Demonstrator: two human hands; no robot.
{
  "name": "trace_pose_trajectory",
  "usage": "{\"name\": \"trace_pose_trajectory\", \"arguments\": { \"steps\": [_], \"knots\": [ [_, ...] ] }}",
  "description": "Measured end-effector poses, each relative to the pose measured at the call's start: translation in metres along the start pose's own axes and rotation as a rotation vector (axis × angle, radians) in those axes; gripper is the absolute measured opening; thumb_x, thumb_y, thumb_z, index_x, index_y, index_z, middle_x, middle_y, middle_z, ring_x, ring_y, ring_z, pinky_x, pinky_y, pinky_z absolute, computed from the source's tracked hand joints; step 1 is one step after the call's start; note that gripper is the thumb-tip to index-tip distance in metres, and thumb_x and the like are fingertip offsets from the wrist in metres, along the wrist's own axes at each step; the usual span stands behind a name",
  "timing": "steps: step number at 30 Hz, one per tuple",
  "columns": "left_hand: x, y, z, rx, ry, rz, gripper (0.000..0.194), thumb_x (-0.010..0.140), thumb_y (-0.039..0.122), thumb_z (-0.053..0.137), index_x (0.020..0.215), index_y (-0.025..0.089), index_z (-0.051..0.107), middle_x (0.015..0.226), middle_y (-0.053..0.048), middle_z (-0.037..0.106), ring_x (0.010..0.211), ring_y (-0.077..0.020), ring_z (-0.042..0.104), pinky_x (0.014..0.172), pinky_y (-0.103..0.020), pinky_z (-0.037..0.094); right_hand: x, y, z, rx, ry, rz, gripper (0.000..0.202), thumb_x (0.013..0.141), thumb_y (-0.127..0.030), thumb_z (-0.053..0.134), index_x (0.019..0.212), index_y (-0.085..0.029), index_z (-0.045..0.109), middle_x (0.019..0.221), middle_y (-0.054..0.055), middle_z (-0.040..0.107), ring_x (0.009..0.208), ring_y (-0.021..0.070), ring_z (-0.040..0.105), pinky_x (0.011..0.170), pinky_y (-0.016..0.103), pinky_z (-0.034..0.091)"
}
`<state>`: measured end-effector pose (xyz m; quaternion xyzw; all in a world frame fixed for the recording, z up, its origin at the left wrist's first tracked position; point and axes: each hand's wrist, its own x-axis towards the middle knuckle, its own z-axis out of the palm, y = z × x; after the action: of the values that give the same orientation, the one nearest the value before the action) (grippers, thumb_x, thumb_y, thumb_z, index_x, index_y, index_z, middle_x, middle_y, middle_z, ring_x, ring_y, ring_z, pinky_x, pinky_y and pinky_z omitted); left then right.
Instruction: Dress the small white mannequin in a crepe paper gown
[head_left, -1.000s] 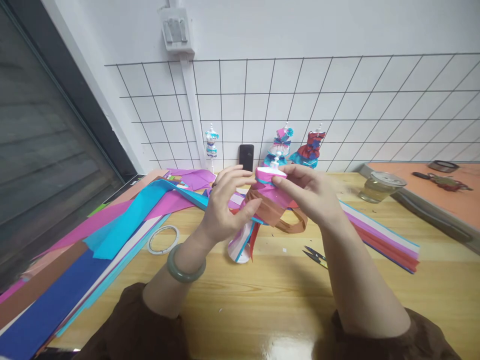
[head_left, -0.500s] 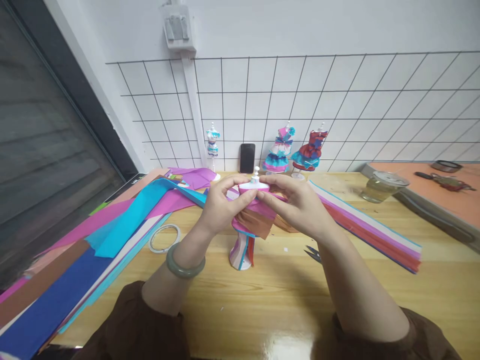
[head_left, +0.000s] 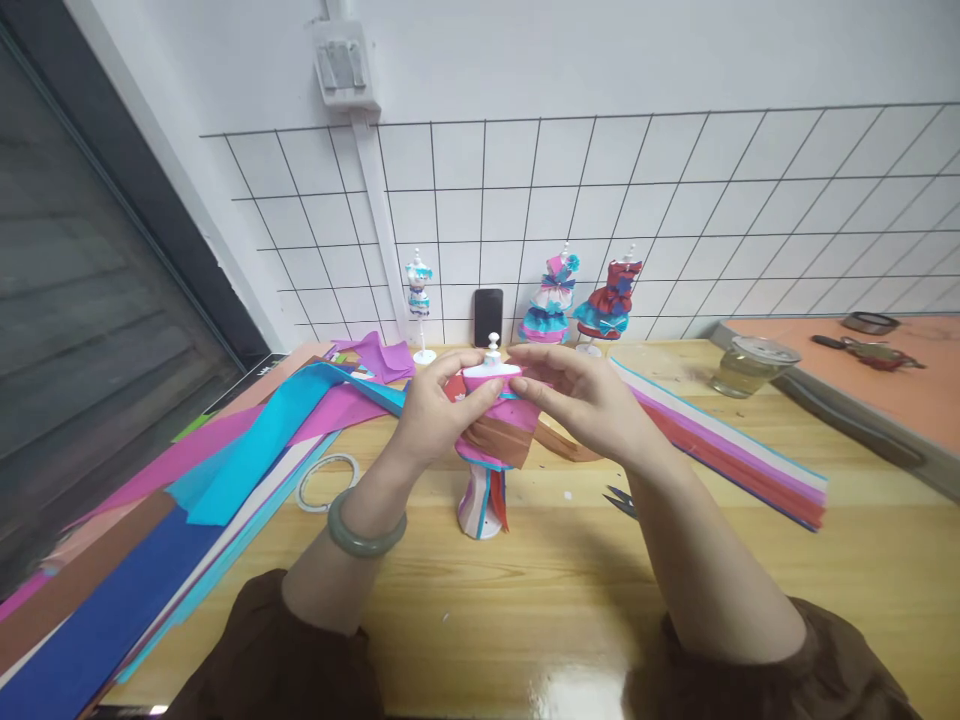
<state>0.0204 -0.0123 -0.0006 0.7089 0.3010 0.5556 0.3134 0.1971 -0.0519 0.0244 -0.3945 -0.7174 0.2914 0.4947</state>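
A small mannequin (head_left: pixel 493 372) stands upright in front of me, with a white neck and shoulders, wrapped in pink, red and brown crepe paper (head_left: pixel 499 438). Striped paper strips (head_left: pixel 484 495) hang down over its stand. My left hand (head_left: pixel 442 405) grips the mannequin's left side, thumb on its front and fingers behind. From the other side my right hand (head_left: pixel 577 395) holds it the same way, its thumb pressed to the pink paper at the chest. The fingertips of both hands are partly hidden behind the mannequin.
Crepe paper strips (head_left: pixel 247 450) spread over the table's left side, beside a tape roll (head_left: pixel 328 484). Scissors (head_left: pixel 621 503) lie right of the mannequin, striped paper (head_left: pixel 742 455) farther right. Behind stand a phone (head_left: pixel 488 318), dressed mannequins (head_left: pixel 551 305) and a glass cup (head_left: pixel 754 366).
Both thumbs have moved slightly apart, showing more of the mannequin's pink chest and a red patch beside it. The view has shifted a little to the right.
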Motion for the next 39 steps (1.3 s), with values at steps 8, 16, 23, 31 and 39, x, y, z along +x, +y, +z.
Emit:
{"name": "trace_pose_trajectory", "arguments": {
  "steps": [8, 16, 23, 31, 39],
  "knots": [
    [0.004, -0.007, -0.005, -0.047, 0.075, -0.086, 0.023, 0.074, 0.032, 0.066, 0.09, 0.017, 0.063, 0.09, -0.004, 0.066, 0.089, -0.0178, 0.061, 0.08, -0.03, 0.049, -0.022, 0.008, -0.022, -0.155, 0.156, 0.113, 0.045, 0.083, -0.04, 0.063, 0.121, -0.018, 0.058, 0.116, 0.013, 0.065, 0.103, 0.0242, 0.064, 0.091, 0.044, 0.053],
    [0.003, -0.007, -0.002, -0.056, 0.094, -0.098, 0.022, 0.072, 0.03, 0.068, 0.089, 0.017, 0.064, 0.083, -0.002, 0.066, 0.08, -0.0157, 0.061, 0.071, -0.027, 0.05, -0.112, 0.072, -0.069, -0.9, 0.024, 0.244, 0.038, 0.085, -0.037, 0.052, 0.112, -0.013, 0.064, 0.119, 0.018, 0.064, 0.106, 0.0332, 0.063, 0.089, 0.048, 0.051],
    [0.004, -0.006, -0.002, 0.0, 0.119, -0.052, 0.022, 0.071, 0.029, 0.068, 0.089, 0.017, 0.065, 0.09, -0.004, 0.067, 0.088, -0.0177, 0.063, 0.077, -0.028, 0.05, -0.187, 0.107, -0.057, -1.083, -0.142, 0.264, 0.037, 0.086, -0.016, 0.038, 0.112, -0.012, 0.064, 0.109, 0.018, 0.069, 0.099, 0.0296, 0.066, 0.086, 0.044, 0.054],
    [-0.001, 0.0, 0.0, 0.054, 0.054, -0.038, 0.034, 0.072, 0.038, 0.07, 0.099, 0.016, 0.066, 0.096, -0.006, 0.07, 0.089, -0.0203, 0.065, 0.079, -0.032, 0.051, -0.191, 0.095, -0.047, -1.02, 0.063, 0.441, 0.034, 0.088, -0.021, 0.035, 0.107, -0.018, 0.063, 0.103, 0.016, 0.071, 0.094, 0.0318, 0.067, 0.082, 0.047, 0.053],
    [-0.007, 0.012, 0.005, 0.125, 0.009, 0.101, 0.032, 0.074, 0.036, 0.07, 0.101, 0.019, 0.069, 0.101, -0.007, 0.071, 0.095, -0.0208, 0.065, 0.086, -0.036, 0.051, -0.164, 0.06, -0.019, 0.09, 0.457, 0.578, 0.028, 0.082, -0.049, 0.056, 0.087, -0.022, 0.05, 0.075, 0.003, 0.06, 0.055, 0.0157, 0.057, 0.049, 0.028, 0.044]
  ]
}}
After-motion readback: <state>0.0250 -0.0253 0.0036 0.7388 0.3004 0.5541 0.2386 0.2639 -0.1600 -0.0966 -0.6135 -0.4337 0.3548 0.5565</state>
